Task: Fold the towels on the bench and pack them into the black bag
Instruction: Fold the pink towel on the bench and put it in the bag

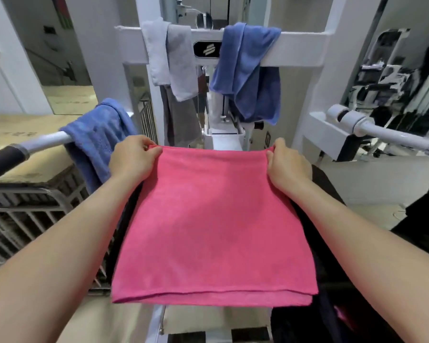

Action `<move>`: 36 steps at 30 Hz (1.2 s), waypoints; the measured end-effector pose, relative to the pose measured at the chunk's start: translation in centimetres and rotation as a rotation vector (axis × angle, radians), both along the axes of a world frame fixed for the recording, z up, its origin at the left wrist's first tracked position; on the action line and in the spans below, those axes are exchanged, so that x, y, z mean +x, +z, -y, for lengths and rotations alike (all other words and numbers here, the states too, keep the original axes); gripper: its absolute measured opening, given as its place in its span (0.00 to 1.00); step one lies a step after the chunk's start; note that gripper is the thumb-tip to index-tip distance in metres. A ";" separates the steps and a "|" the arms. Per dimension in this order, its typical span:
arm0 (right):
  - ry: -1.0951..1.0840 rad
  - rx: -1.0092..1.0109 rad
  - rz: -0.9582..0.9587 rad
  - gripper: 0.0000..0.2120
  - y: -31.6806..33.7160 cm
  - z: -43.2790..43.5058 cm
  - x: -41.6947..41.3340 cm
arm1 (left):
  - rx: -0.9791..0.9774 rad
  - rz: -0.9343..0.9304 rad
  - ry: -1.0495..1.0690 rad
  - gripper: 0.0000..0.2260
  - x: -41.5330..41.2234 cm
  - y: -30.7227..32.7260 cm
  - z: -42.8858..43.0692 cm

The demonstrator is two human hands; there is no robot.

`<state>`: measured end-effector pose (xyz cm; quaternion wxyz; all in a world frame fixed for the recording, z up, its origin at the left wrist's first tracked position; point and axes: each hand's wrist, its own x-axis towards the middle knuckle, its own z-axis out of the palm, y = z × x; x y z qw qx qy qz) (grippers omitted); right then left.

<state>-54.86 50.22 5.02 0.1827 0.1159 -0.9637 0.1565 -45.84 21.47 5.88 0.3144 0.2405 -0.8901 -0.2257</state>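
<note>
Before the white steel machine frame (300,48), our doubled pink terry towel (213,224) lies spread on the dark padded bench (305,219). Our left hand (131,157) and right hand (286,164) each pinch a far corner; we should keep those corners level and bring them evenly onto the near edge, so the layers stay square.

A white machine frame (305,49) is seen at centre. Left of the frame, a metal rack (22,214) is placed; right of it, dark gym equipment (394,78) is ranged above a pale floor (372,179).
</note>
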 end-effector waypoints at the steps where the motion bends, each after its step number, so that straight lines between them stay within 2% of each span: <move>1: 0.013 -0.001 0.002 0.08 -0.1 0.4 -0.8 | 0.009 0.008 0.023 0.11 -0.7 -0.2 0.4; 6: 0.044 -0.077 -0.015 0.10 -0.8 2.2 -3.4 | 0.045 -0.036 0.065 0.10 -2.5 -0.9 1.0; 8: 0.056 -0.063 -0.022 0.15 -0.7 2.4 -2.8 | 0.021 -0.035 0.016 0.12 -1.5 -0.6 0.3; 10: 0.147 -0.019 -0.001 0.17 -0.2 2.0 -0.7 | 0.036 -0.005 -0.137 0.09 1.2 0.0 -1.5; 13: 0.477 -0.053 0.182 0.14 0.8 -0.2 5.2 | 0.058 0.160 -0.466 0.04 7.4 0.2 -4.9; 16: 0.680 0.036 0.289 0.19 0.3 -2.6 12.1 | 0.070 0.248 -0.635 0.05 12.9 -1.0 -6.0; 19: 0.734 0.085 0.195 0.17 -1.6 -3.5 15.8 | 0.054 0.245 -0.706 0.14 15.7 -2.4 -5.6; 22: 0.730 0.128 0.072 0.15 -2.6 -3.5 16.9 | -0.036 0.249 -0.720 0.20 16.9 -3.1 -5.1; 25: 0.745 0.205 -0.039 0.12 -2.5 -3.8 17.5 | -0.163 0.247 -0.694 0.14 17.8 -3.0 -4.9; 28: 0.696 0.299 -0.138 0.08 -2.6 -3.5 17.8 | -0.288 0.195 -0.616 0.15 17.9 -3.1 -4.8; 31: 0.578 0.336 -0.234 0.07 -2.8 -3.4 17.3 | -0.236 0.088 -0.496 0.13 18.2 -3.6 -4.3; 33: 0.523 0.270 -0.285 0.11 -2.8 -4.1 17.1 | -0.157 -0.002 -0.430 0.11 18.9 -3.9 -3.8; 36: 0.528 0.174 -0.344 0.11 -3.0 -5.7 17.6 | -0.062 -0.108 -0.402 0.12 20.2 -4.3 -3.5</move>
